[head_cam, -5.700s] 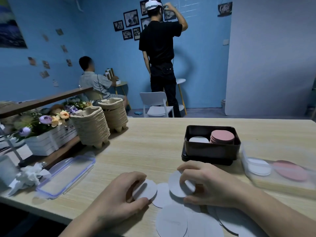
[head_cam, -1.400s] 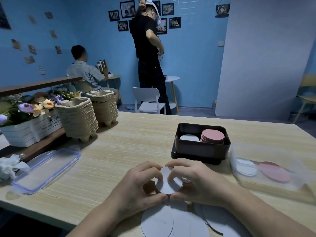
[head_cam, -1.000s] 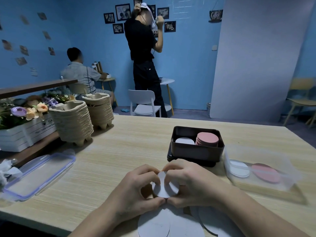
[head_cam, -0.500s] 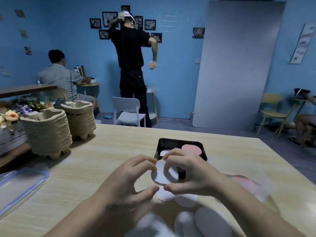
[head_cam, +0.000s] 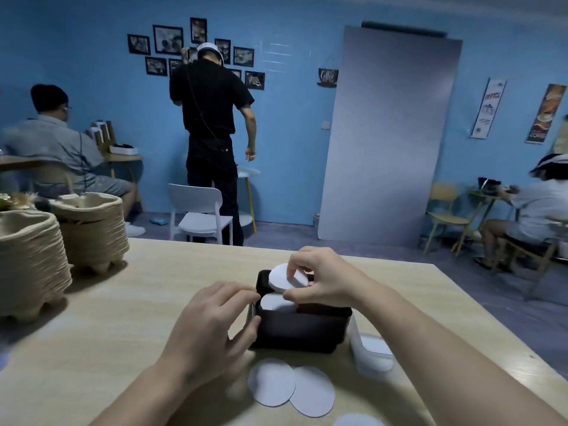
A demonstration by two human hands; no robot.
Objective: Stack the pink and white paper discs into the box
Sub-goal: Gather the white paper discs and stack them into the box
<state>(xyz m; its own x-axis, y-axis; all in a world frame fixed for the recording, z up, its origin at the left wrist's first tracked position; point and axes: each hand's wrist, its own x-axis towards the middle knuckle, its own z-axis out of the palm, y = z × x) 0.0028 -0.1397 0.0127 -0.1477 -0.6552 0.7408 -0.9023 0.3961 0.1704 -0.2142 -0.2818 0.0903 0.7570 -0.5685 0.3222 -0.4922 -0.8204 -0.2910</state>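
1. My right hand [head_cam: 319, 279] hangs over the box [head_cam: 302, 332]. Thumb below and fingers curled above, it pinches a white disc [head_cam: 282, 279] by its right edge. I cannot tell whether this is one sheet or a thin sheaf. The disc is tilted, far edge raised, above the box's left half. I judge that angle lets it slide down flat onto the pile there.
2. My left hand [head_cam: 212, 321] grips the box's left wall, with the thumb pressing the near-left corner and curled fingertips at the rim. I read that as bracing, since the box looks light and a nudge could skate it across the smooth top. A pale sliver at the fingertips is too blurred to name.
3. The box is black and rectangular, with rounded corners and a matte plastic look. Inside its left half lies a white stack [head_cam: 273, 301], reaching close to the rim. The right half, where the pink discs would belong, is hidden behind my right hand.
4. Just in front of the box, two loose white discs [head_cam: 272, 381] lie flat and overlapping on the tabletop [head_cam: 123, 318], which is pale with a wood grain. They are thin, matte, cleanly round paper, not yet put away.
5. Just beside the box's right wall sits a clear plastic container [head_cam: 373, 352] with something white inside.
6. Well to the left of the box stand stacks of pulp trays [head_cam: 30, 259], ribbed and rough.
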